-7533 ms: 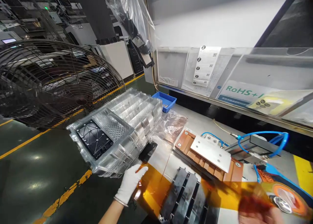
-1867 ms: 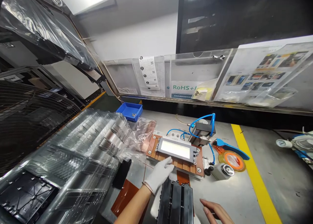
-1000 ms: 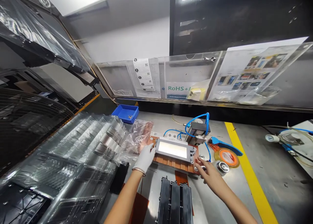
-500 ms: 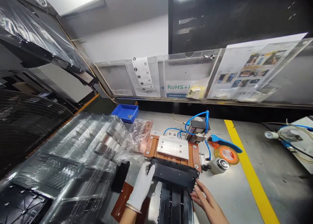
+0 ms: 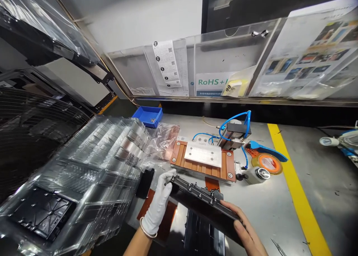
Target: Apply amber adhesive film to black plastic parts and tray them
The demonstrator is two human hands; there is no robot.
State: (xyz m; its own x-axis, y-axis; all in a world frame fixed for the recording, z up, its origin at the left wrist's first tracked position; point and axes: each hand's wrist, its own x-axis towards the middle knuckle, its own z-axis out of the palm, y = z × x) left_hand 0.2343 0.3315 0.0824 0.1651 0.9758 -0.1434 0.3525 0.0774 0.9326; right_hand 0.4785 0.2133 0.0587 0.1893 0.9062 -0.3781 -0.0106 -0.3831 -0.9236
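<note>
Since 0.5 s ago the black plate [image 5: 205,204] has come off the jig [image 5: 204,160] and tipped toward the person, so its edge with the row of screws faces up and the jig's pale metal block lies bare; the view has dipped a little too. 2 hands carry the plate by its ends — likely to keep fingers off its broad face; the gloved left hand [image 5: 159,205] pinches the corner at 9 o'clock, fingers curled over the rim; the bare right hand [image 5: 246,235] cups the end at 4 o'clock, thumb on top, the rest hidden beneath. So the plate hangs tilted above the dark stack [image 5: 203,235] at 6 o'clock, clear of the jig at 12. Blue hoses [image 5: 233,119] loop behind the jig; a tape roll [image 5: 267,163] sits at 2 o'clock; clear trays [image 5: 92,170] pile at 9 — within the left hand's reach; a blue bin [image 5: 148,116] rests at 11.
</note>
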